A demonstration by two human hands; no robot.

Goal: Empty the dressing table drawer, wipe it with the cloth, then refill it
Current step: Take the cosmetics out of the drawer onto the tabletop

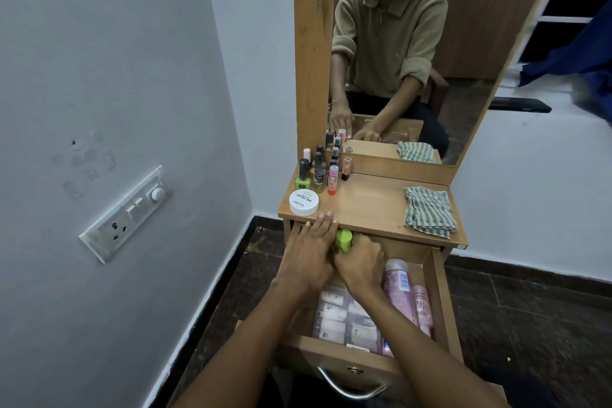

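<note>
Reaching over the open drawer [442, 301], the right hand [359, 263] seems to grip a green-capped bottle [343, 239] at the tabletop's edge, the left hand [309, 250] lies flat with fingers straight beside it, and the checked cloth [429, 211] rests on top.

Cloth [430, 211] is green-white checked; round lid jar [304, 203] white w/ black text; bottle cap [344, 239] lime green; tall drawer bottles [400, 288] pale pink; wooden table top [371, 205] light brown.

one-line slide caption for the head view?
Both hands reach into the open wooden drawer; right hand holds a green bottle, checked cloth unused on top.
</note>
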